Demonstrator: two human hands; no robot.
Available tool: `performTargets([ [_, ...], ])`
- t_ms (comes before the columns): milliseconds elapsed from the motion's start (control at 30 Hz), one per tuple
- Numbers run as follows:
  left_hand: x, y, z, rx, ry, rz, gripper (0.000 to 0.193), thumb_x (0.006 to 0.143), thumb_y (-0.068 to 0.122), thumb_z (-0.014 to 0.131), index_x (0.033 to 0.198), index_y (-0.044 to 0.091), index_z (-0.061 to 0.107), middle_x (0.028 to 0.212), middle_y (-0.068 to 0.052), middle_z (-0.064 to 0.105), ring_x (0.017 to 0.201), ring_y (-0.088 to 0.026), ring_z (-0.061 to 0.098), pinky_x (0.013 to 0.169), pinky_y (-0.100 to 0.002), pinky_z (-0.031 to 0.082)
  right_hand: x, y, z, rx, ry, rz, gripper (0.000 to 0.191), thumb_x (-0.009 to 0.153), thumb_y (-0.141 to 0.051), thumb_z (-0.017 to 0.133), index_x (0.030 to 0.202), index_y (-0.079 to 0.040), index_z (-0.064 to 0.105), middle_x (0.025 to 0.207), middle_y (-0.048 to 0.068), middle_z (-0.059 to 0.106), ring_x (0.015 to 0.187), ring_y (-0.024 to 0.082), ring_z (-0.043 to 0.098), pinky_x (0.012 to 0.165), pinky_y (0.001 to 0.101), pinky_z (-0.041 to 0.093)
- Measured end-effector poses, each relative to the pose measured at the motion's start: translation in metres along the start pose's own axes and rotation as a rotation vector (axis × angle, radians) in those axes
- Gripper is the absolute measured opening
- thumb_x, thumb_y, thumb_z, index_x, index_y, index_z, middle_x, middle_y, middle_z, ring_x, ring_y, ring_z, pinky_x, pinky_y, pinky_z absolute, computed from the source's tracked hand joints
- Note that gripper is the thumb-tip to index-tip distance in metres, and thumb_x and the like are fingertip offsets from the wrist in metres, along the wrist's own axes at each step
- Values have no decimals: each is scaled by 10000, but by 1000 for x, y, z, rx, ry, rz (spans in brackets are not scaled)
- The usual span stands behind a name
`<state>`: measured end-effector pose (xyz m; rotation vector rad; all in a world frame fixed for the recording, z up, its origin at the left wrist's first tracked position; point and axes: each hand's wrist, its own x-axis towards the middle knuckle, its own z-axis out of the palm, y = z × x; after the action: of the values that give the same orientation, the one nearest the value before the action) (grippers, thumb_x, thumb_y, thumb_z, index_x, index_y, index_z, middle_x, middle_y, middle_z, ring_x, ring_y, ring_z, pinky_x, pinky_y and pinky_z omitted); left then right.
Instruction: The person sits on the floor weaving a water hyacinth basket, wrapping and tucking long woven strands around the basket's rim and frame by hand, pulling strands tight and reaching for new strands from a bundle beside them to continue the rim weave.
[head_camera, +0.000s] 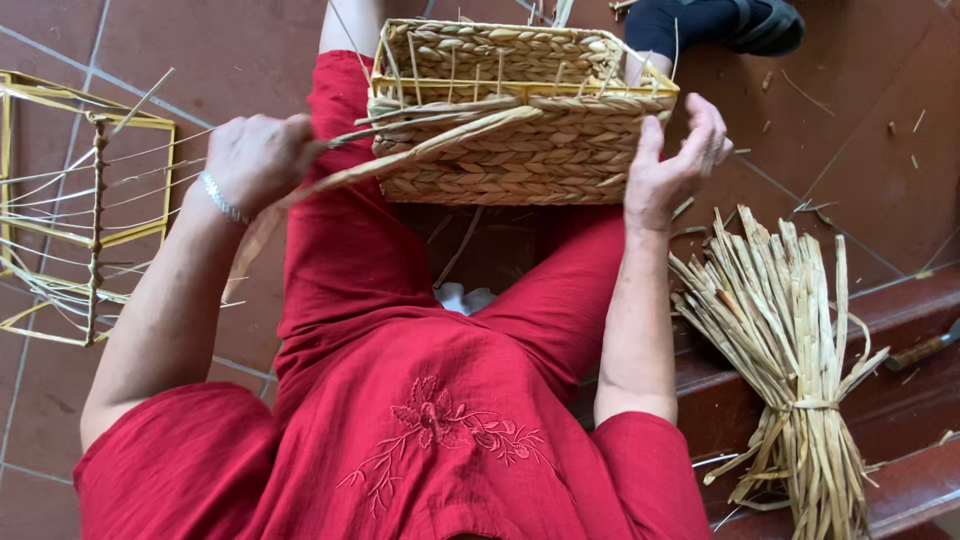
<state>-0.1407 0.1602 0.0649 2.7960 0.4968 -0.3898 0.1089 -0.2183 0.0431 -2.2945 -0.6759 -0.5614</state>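
Observation:
A rectangular woven straw basket (520, 150) on a yellow wire frame rests on my knees, in red trousers. My left hand (258, 160), with a silver bracelet at the wrist, is closed on a braided straw strand (440, 145) that runs slanting across the basket's near side. My right hand (675, 160) presses flat against the basket's right end, fingers spread upward. Thin upright stakes stick out of the basket's rim.
A tied bundle of dry straw (785, 340) lies on the red step at the right. A bare yellow wire frame (90, 200) with loose strands stands at the left on the brown tiled floor. Someone's dark shoe (730, 22) is at the top right.

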Motion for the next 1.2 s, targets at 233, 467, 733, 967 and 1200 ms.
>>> performTargets([
  [233,-20,73,0,-147,691,368,238,893,96,763,1104,91,651,1257,-119,567,1192,-315,543,973,-478,422,12,-71,31,463,-382,-101,137,964,48,744,1083,-20,735,1059,105,719,965,239,710,864,343,580],
  [467,3,113,26,-21,450,292,168,864,130,733,1002,87,647,1172,-114,544,1215,-315,513,1046,-532,350,16,-73,41,413,-433,-219,204,958,61,738,1138,-35,723,1139,118,727,1082,275,702,974,381,566],
  [733,-3,127,14,-9,777,374,296,901,43,659,1196,67,671,1313,-126,552,1283,-296,496,1156,-558,292,12,-79,49,338,-504,-409,300,861,15,747,1148,-26,672,1127,131,680,1009,337,630,902,430,529],
  [967,22,151,33,-167,541,533,411,867,60,663,1269,-16,625,1286,-187,570,1189,-334,541,1113,-470,404,14,-77,55,412,-521,-217,142,959,40,697,1068,-41,656,988,118,675,934,318,653,830,421,535],
  [1200,51,152,52,-185,635,359,454,804,64,640,1239,-62,602,1262,-233,617,1106,-365,582,998,-473,455,10,-70,59,475,-506,-80,123,1005,30,653,1103,-43,651,974,128,667,886,273,683,804,378,554],
])
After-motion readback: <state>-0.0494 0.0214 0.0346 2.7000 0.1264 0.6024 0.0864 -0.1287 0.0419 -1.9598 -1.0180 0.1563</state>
